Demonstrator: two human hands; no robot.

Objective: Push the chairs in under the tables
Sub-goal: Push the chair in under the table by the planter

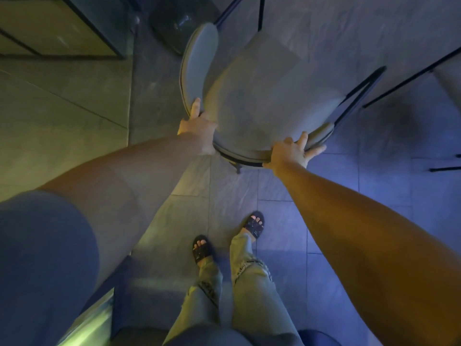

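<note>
A grey upholstered chair [269, 96] with a curved backrest and thin black legs stands on the tiled floor in front of me. My left hand [198, 126] grips the left end of the curved backrest, thumb on its inner face. My right hand [294, 152] holds the near right edge of the chair, fingers wrapped over the padded rim. The far end of the chair points toward black table legs [260, 11] at the top. The tabletop itself is out of view.
A dark bin [174, 23] stands on the floor at the top, left of the chair. A framed glass panel [74, 28] fills the upper left. More black metal legs [411, 76] cross the right side. My sandalled feet [224, 238] stand on grey tiles.
</note>
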